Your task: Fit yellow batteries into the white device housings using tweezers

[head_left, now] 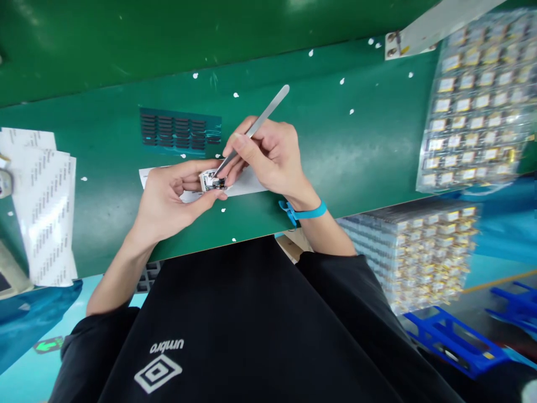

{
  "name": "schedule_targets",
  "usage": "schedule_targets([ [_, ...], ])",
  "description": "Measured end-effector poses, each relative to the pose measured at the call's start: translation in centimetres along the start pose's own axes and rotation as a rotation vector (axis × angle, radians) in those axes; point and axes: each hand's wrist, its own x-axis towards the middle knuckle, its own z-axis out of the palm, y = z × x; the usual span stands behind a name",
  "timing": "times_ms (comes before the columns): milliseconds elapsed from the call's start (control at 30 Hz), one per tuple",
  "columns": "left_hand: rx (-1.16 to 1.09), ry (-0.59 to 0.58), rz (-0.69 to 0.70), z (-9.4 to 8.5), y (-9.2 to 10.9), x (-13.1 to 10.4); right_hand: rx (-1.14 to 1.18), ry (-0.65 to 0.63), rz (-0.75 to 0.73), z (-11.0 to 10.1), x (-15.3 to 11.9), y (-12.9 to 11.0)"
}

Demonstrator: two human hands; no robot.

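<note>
My left hand (170, 198) holds a small white-framed part (210, 180) with dark and metallic details between its thumb and fingers. In my right hand (268, 157) is a pair of metal tweezers (268, 109), slanted down to the left, its tips at the face of the small part. The right fingertips also come close to the part's right side. Under both hands lies a strip of white paper (251, 183). Just beyond them, a blue sheet (145, 146) carries columns of small dark strips. A blue band is round my right wrist.
White printed sheets (50, 207) lie at the left of the green table (369, 151). At the right is a clear tray (423, 151) of small parts, with a tall tray stack (403, 257) below table level. A white bracket (432, 28) stands at the back right. Small white stickers dot the table.
</note>
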Motion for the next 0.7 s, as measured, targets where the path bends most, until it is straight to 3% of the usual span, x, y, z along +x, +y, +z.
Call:
schedule_targets([
  [233, 0.050, 0.012, -0.014, -0.1, 0.0, 0.0, 0.106, -0.001, -0.039, 0.2, 0.1, -0.1],
  [433, 0.047, 0.008, -0.014, 0.0, 0.0, 0.0, 0.025, -0.003, 0.055, 0.2, 0.1, 0.1],
  [633, 0.014, 0.030, 0.016, 0.2, -0.6, 0.0, 0.166, 0.018, -0.148, 0.3, 0.1, 0.3],
  [700, 0.062, 0.024, 0.037, -0.1, -1.0, 0.0, 0.153, 0.100, -0.212, -0.2, 0.2, 0.4],
])
